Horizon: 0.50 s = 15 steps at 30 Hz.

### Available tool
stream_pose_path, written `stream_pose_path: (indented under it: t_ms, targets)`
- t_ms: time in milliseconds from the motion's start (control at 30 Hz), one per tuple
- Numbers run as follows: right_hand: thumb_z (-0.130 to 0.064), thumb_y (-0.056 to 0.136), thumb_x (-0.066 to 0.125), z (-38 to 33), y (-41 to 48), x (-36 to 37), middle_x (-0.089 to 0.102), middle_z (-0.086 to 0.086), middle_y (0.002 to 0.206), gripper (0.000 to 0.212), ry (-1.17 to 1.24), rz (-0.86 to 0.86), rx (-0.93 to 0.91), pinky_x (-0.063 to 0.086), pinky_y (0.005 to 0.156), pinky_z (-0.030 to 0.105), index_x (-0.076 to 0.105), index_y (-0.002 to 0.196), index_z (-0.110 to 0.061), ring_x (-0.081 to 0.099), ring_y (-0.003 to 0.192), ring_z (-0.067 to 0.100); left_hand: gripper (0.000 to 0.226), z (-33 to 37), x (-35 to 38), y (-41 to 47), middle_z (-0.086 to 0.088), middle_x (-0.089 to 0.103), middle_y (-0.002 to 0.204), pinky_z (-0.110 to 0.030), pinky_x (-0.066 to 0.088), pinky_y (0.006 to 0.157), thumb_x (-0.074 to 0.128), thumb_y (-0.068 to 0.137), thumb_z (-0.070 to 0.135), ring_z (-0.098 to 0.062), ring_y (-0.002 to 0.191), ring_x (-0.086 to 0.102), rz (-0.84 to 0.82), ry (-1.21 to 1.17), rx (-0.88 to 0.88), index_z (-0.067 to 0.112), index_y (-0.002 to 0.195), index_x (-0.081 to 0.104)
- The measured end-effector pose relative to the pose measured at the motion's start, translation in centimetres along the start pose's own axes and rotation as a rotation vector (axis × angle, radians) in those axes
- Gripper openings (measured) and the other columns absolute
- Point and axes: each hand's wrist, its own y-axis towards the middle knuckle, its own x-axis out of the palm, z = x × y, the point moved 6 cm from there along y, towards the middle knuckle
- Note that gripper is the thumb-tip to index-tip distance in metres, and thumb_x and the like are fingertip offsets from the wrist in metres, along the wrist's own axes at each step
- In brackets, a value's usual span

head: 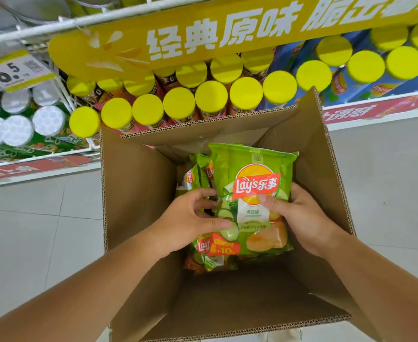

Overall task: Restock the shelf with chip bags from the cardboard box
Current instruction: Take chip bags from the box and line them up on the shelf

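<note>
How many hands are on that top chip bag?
2. The left hand grips the left edge of the bag; the right hand holds its right side, thumb across the front. None seems hidden.

1. The chip bag [250, 213] is green, with a red-and-yellow logo and cucumber slices.
2. The cardboard box [138, 193] is plain brown.
3. The lids [211, 96] are bright yellow.
4. The banner [203, 33] is yellow with white characters.
5. The floor [30, 230] is pale grey tile.

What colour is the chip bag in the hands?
The chip bag is green; head view.
</note>
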Motion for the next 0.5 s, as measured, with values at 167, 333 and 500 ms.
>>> stream_pose_path:
  t_ms: [167, 333, 500]
  targets:
    - [-0.054, 0.043, 0.098, -0.8, -0.2, -1.9, 0.075, 0.014, 0.118, 0.104, -0.065, 0.02, -0.024, 0.058, 0.091, 0.061, 0.062, 0.13, -0.011, 0.074, 0.107, 0.035, 0.107, -3.8, -2.0, -1.2, 0.014, 0.058, 0.131, -0.03, 0.053, 0.097, 0.096, 0.051, 0.051, -0.011, 0.117, 0.061, 0.066, 0.065, -0.117, 0.032, 0.143, 0.044]
    - [-0.056, 0.042, 0.098, -2.3, -0.7, -4.9, 0.076, 0.011, 0.117, 0.101, -0.152, -0.052, -0.027, 0.059, 0.088, 0.057, 0.064, 0.128, -0.016, 0.074, 0.105, 0.033, 0.106, -8.9, -1.7, -2.2, 0.002, 0.045, 0.146, -0.03, 0.043, 0.103, 0.09, 0.071, 0.037, -0.015, 0.126, 0.048, 0.069, 0.292, -0.322, 0.022, 0.155, 0.026]
    - [-0.027, 0.071, 0.083, -1.9, -0.4, -7.2, 0.076, 0.013, 0.117, 0.06, -0.135, -0.068, -0.025, 0.06, 0.086, 0.058, 0.065, 0.127, -0.012, 0.073, 0.107, 0.037, 0.097, -12.7, 0.4, 0.0, -0.004, 0.05, 0.146, -0.031, 0.043, 0.105, 0.09, 0.072, 0.029, -0.021, 0.131, 0.05, 0.135, 0.292, -0.43, 0.016, 0.149, 0.033]
